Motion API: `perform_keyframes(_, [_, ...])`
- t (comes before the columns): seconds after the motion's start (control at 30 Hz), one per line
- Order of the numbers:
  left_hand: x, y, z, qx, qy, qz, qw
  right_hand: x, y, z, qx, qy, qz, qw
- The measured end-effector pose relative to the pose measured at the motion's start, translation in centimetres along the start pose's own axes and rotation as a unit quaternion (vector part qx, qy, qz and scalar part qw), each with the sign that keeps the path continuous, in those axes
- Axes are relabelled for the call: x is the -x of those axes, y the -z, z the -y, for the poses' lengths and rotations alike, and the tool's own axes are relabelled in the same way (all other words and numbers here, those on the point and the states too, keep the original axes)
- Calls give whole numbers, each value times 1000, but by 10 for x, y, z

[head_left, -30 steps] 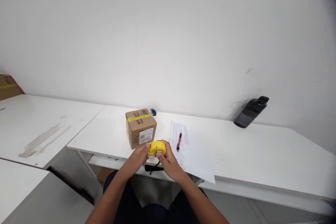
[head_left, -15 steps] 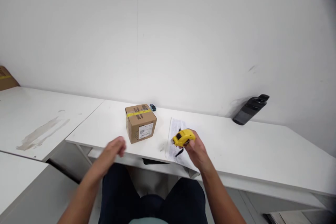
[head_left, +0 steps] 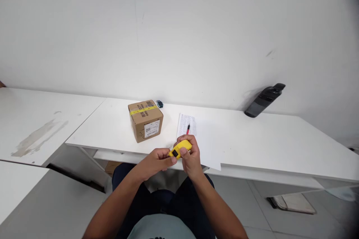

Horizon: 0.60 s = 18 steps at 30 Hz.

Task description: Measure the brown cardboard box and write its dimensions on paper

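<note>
A yellow tape measure (head_left: 180,149) is held in my right hand (head_left: 193,162), with the thumb on its side and the fingers wrapped round it, over the desk's front edge. My left hand (head_left: 155,162) is closed at the tape measure's left end, thumb and fingers pinched there; the blade's tip is hidden by the fingers. Just beyond my hands lies a printed sheet or booklet (head_left: 183,121) with a red and black pen (head_left: 188,129) on it. To the left stands a closed cardboard box (head_left: 146,121) with yellow tape and a white label.
Behind the box is a small dark object (head_left: 159,104). A black bottle (head_left: 263,101) leans against the wall at the right. Blank white paper (head_left: 209,153) overhangs the front edge of the white desk (head_left: 266,145). Another white table (head_left: 81,108) adjoins on the left.
My left hand has come rightward to the tape measure and closed on its end. My right hand has brought the tape measure left and closer to me. The pen now shows plainly.
</note>
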<state>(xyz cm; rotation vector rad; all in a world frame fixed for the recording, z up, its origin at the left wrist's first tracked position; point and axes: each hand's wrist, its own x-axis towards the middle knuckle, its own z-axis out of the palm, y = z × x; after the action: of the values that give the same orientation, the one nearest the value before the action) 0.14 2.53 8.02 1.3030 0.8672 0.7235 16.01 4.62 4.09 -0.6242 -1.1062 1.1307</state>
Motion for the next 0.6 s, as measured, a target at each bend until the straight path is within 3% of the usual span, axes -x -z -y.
perform_keyframes(0.2, [0,-16,9,-14,-76,-67,995,7,-10,6,-27,73,-27,997])
perform_keyframes(0.33, [12,-12,8,50,-136,-91,985,0,13,4,23,79,-95,992])
perform_keyframes(0.43, [43,18,-6,97,-181,-168,964,-22,58,6,82,80,-205,972])
perform_keyframes(0.6, [116,106,-31,59,-209,-340,915,-73,161,31,104,100,-363,920])
